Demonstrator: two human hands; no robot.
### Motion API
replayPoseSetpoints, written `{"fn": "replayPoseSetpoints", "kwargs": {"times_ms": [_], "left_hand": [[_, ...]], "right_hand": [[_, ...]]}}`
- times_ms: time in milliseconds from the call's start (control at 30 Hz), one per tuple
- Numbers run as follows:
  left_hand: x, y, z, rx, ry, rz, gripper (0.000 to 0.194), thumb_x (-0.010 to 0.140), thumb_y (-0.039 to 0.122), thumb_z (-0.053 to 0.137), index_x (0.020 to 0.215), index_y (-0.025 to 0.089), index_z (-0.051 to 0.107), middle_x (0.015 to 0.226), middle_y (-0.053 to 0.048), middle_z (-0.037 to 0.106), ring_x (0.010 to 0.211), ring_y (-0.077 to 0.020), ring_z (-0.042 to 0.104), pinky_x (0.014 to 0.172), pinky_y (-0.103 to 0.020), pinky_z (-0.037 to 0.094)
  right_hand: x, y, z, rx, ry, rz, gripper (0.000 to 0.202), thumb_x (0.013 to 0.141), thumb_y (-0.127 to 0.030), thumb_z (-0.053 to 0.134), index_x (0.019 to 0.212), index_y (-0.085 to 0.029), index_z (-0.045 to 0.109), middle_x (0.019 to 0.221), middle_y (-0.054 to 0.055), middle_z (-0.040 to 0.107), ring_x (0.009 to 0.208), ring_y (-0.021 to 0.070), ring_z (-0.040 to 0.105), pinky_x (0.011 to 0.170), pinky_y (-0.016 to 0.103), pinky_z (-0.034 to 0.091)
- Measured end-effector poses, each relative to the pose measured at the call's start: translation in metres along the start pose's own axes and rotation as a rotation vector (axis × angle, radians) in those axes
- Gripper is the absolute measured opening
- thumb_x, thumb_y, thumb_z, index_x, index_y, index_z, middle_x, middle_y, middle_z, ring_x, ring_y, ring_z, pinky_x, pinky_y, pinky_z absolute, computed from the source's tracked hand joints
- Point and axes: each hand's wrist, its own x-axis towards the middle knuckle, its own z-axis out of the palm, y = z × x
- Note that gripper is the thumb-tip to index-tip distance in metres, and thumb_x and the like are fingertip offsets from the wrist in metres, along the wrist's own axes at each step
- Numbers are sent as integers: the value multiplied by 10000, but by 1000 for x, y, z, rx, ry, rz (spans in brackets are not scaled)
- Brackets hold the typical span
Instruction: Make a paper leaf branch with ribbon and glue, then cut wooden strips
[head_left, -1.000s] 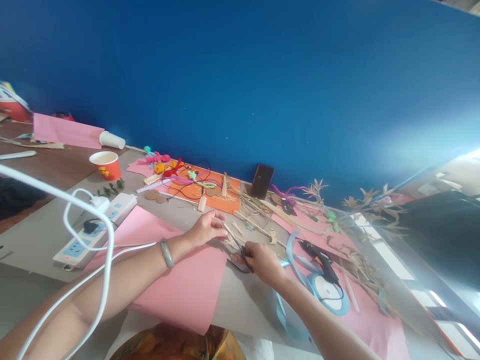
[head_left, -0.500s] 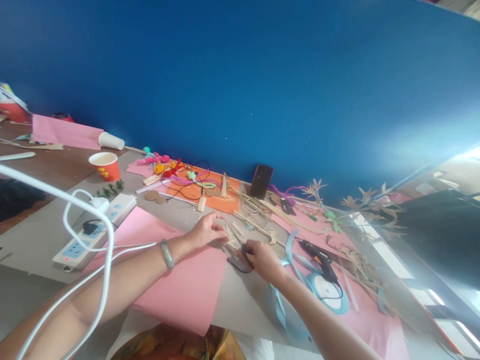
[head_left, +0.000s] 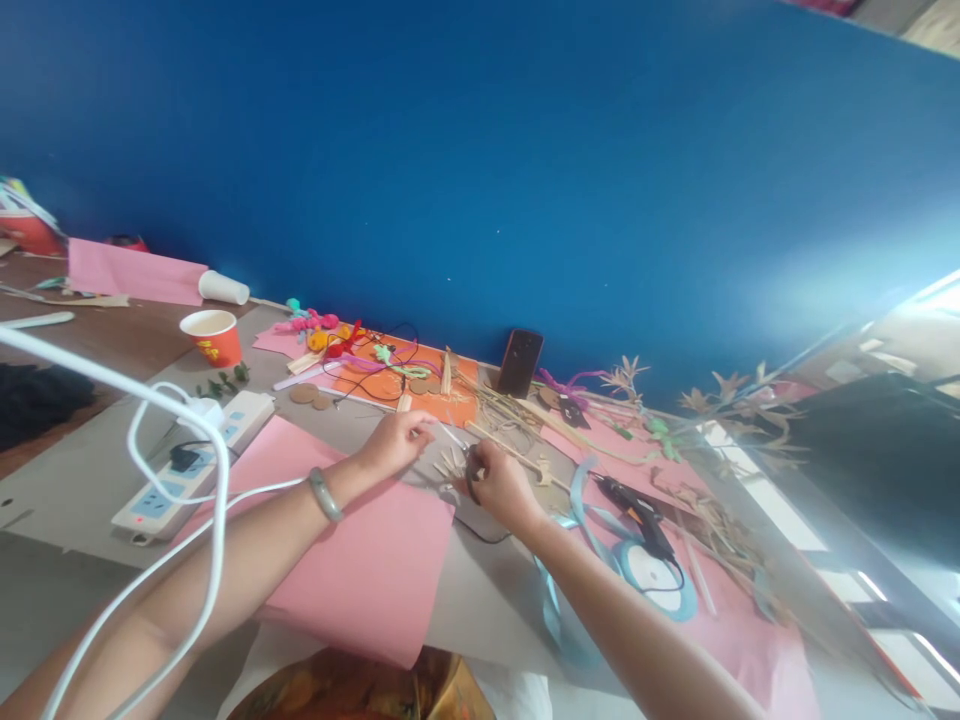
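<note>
My right hand (head_left: 501,490) is closed around the dark handles of a pair of scissors (head_left: 472,474). The pale blades reach up and left toward the fingertips of my left hand (head_left: 394,445). Those fingers are pinched together over the upper edge of a pink paper sheet (head_left: 360,560); whatever is between them is too small to make out. Just below the scissors, several cut straw-coloured pieces (head_left: 450,467) lie on the grey board. A dark cord (head_left: 480,535) curves out under my right hand.
At left, a white power strip (head_left: 169,490) with looping white cables crosses in front of my left arm, near a red paper cup (head_left: 212,340). A phone (head_left: 520,365) leans on the blue wall. At right lie a hot glue gun (head_left: 641,515), blue ribbon roll (head_left: 660,580) and dried stems.
Both hands have shifted a little to the left and up. The scissors have swung to point up and left, and the cut pieces beneath show more fully.
</note>
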Motion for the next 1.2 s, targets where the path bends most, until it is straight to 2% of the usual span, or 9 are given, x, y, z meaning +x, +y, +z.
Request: {"fn": "replayPoseSetpoints", "kwargs": {"times_ms": [100,233,367,467,600,733,800,933,1200], "left_hand": [[8,-4,-14,22,161,-25,200,759,216,584,932,170,672,839,-66,716,737,-176,660,662,-244,480],[13,-4,-31,328,256,-15,170,783,224,555,900,191,674,829,-64,711,756,-189,649,691,-263,453],[12,-2,-36,525,91,67,159,727,150,549,802,190,683,817,-59,670,754,-195,621,698,-276,441],[9,-2,-31,633,-94,193,219,668,93,547,809,181,690,871,-83,614,858,-225,591,763,-306,439],[6,-3,-24,726,-146,261,166,717,106,515,732,161,670,907,-124,573,928,-262,550,820,-378,421],[6,-1,-20,495,-121,163,91,701,127,556,656,163,626,747,-76,585,781,-208,559,730,-333,428],[6,1,-15,211,-105,13,40,697,177,589,666,161,609,645,-30,578,627,-153,537,614,-284,413],[1,6,2,-334,-112,-164,176,664,281,679,703,140,582,593,0,587,521,-103,515,506,-221,371],[-7,15,19,-546,-194,-168,224,686,296,695,699,153,524,503,10,592,431,-77,487,441,-187,321]], "right_hand": [[3,-5,9,-79,-69,-6,162,634,-213,654,699,-203,505,618,-32,554,529,105,423,520,222,242],[12,1,9,-149,-69,43,124,665,-208,627,685,-199,505,612,-17,547,529,109,422,510,232,223],[19,11,-3,-93,-37,104,150,652,-238,630,650,-195,486,579,-27,508,528,110,416,496,228,242],[18,14,-16,150,-41,103,186,628,-273,630,638,-196,461,547,-48,467,511,104,415,483,220,287],[14,13,-32,470,-55,81,183,610,-275,615,667,-192,462,575,-31,528,535,121,489,507,237,378],[10,8,-36,571,-52,86,242,585,-286,672,658,-188,464,588,-18,567,555,133,529,516,247,403],[9,3,-34,626,-53,98,321,562,-334,733,661,-187,464,581,-23,571,538,127,524,498,242,396],[6,-8,-21,709,-25,104,455,519,-452,794,690,-187,466,628,-6,614,536,126,530,484,239,398],[6,-18,-8,690,49,71,373,610,-447,726,711,-195,472,568,-46,522,491,94,441,454,217,331]]}}
